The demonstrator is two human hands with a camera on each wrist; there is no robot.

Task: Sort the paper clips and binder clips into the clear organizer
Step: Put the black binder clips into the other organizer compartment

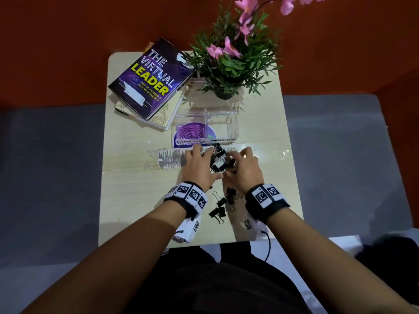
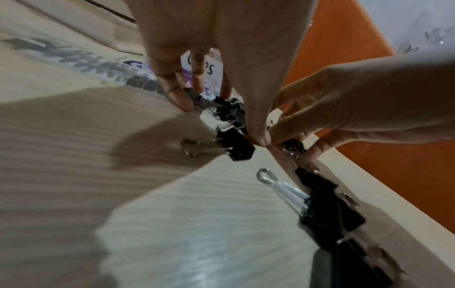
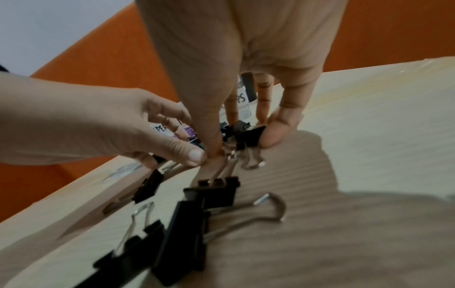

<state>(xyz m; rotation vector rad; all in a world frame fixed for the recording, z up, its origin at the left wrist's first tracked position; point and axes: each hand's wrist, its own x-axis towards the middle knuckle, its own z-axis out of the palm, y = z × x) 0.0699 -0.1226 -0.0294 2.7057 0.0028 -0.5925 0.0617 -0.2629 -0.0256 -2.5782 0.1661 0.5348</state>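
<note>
A heap of black binder clips lies on the table just in front of the clear organizer. My left hand and right hand close on the heap from both sides, thumbs touching. In the left wrist view my left hand holds clips between its fingers and thumb. My right hand pinches a black clip the same way. Purple paper clips fill the organizer's left compartment. I see nothing in the right compartment. Several more binder clips lie between my wrists.
A clear ruler lies left of my hands. Stacked books sit at the table's far left, a potted plant at the far right behind the organizer. Loose clips lie near the table's front edge.
</note>
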